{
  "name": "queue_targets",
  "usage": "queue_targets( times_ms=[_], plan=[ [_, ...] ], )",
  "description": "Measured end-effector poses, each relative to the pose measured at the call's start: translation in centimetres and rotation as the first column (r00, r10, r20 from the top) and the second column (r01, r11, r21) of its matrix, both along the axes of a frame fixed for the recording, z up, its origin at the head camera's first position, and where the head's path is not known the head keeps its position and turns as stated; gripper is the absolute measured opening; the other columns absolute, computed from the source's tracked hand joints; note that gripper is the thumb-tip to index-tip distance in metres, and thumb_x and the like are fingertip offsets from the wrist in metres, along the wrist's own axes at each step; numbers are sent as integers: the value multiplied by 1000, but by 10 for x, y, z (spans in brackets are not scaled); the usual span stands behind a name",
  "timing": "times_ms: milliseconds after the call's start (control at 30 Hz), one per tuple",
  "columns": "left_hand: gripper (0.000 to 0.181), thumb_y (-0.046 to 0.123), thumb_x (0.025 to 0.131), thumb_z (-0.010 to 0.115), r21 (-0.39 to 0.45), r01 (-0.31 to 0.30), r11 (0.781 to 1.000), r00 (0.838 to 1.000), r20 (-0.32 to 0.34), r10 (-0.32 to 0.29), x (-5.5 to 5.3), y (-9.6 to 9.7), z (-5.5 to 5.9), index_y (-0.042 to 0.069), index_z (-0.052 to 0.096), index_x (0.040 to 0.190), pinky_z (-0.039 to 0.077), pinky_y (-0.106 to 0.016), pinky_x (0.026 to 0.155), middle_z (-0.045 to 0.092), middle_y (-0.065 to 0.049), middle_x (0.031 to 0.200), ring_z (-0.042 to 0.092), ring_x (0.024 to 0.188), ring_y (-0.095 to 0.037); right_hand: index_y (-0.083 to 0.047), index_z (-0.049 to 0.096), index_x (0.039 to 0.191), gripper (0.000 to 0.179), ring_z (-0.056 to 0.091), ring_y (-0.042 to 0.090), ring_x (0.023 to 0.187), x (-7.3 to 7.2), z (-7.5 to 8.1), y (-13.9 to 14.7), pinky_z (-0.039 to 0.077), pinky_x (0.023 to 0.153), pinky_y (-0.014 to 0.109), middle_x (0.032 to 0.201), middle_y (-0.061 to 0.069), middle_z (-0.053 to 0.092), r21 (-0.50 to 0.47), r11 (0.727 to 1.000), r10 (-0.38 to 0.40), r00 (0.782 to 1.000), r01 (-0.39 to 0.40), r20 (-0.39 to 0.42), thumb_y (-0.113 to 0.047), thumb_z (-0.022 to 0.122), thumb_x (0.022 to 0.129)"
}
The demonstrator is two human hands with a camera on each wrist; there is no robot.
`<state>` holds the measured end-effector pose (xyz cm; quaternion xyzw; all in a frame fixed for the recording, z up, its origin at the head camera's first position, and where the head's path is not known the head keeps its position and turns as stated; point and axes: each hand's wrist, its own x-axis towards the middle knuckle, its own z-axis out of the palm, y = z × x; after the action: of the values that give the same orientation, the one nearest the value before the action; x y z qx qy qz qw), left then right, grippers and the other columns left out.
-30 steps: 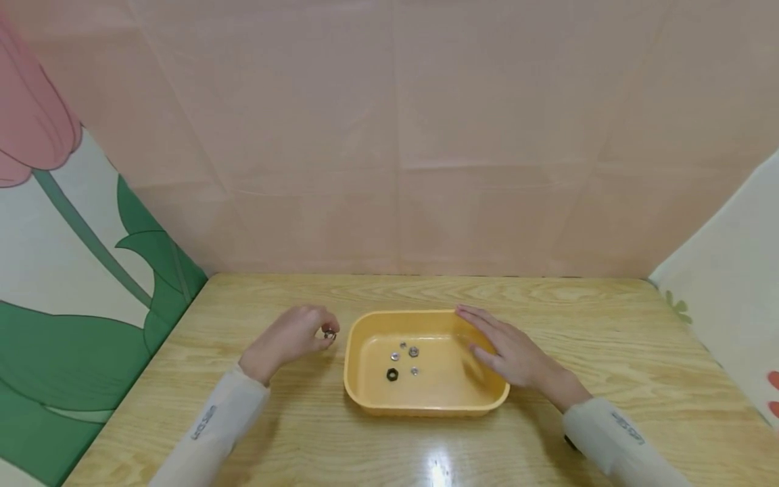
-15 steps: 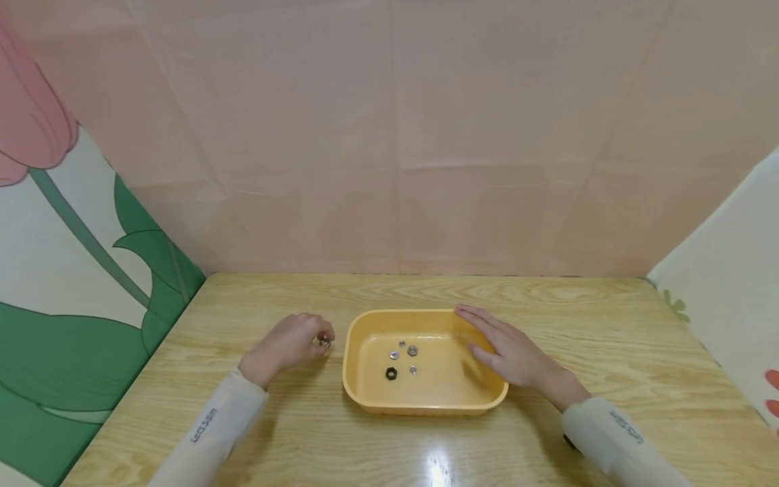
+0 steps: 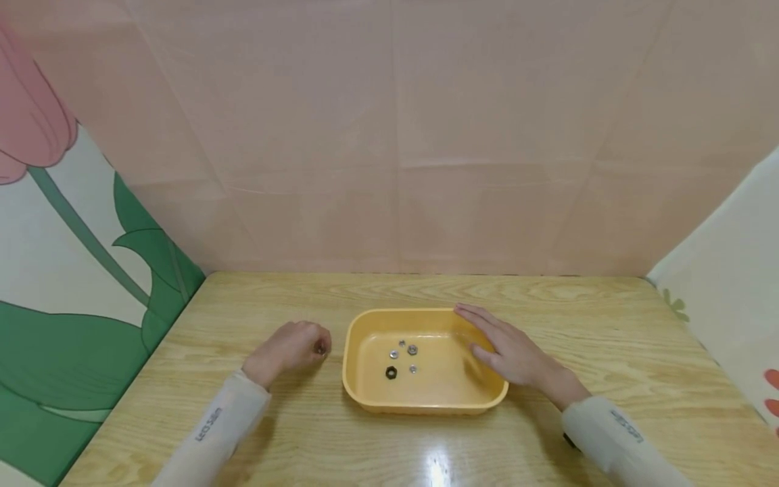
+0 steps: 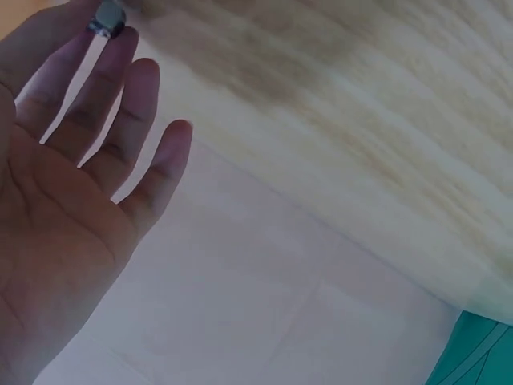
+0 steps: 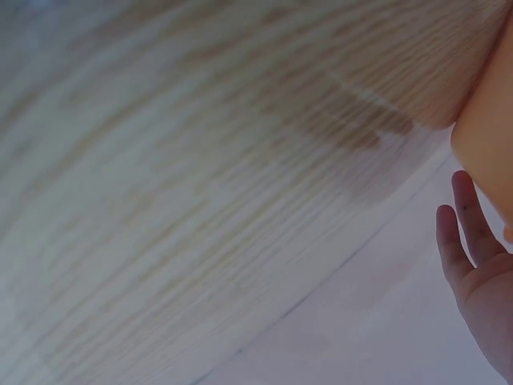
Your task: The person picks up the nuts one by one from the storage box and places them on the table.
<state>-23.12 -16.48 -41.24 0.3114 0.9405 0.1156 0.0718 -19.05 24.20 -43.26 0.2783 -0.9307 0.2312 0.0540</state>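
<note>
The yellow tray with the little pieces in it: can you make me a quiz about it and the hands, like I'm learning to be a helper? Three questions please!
1. Count: how many little pieces lie in the yellow tray?
2. True or false: the person's right grip is pinching a piece.
3. Choose: in the tray, what colour is the odd one out?
A) red
B) black
C) blue

Key:
1. Five.
2. False. The right grip has straight fingers at the tray's right end; the left grip pinches the held piece.
3. B. The black piece lies among silvery ones.
</note>
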Motion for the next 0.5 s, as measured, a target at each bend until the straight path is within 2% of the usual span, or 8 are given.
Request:
queue_targets(
  times_ms=[167, 367, 500],
  plan=[
    [13, 0, 80, 73, -9, -28, 1000, 999, 44, 29, 0, 0, -6, 13, 73, 84, 54, -33, 74, 71, 2, 83, 61, 77, -11, -11, 35, 153, 63, 39, 40, 142, -1, -1, 0, 34, 109, 67, 159, 12, 35, -7, 1000, 0, 1000, 0, -1, -16, 59, 95],
    [13, -1, 81, 73, -7, -76, 997, 994, 81, 76, 2, 3, -4, 11, 72, 85, 53, -34, 74, 68, 2, 83, 59, 77, -11, -11, 35, 153, 64, 39, 40, 142, -1, -2, 1, 34, 109, 67, 159, 13, 36, -10, 1000, 1, 1000, -1, -12, -16, 59, 95],
    [12, 0, 81, 72, -8, -80, 997, 993, 82, 80, 4, 3, -3, 11, 71, 85, 52, -34, 74, 68, 2, 83, 57, 77, -11, -11, 35, 154, 64, 39, 40, 142, -1, -2, 0, 34, 109, 66, 159, 12, 36, -12, 1000, 5, 1000, -5, -11, -16, 59, 94]
  ],
)
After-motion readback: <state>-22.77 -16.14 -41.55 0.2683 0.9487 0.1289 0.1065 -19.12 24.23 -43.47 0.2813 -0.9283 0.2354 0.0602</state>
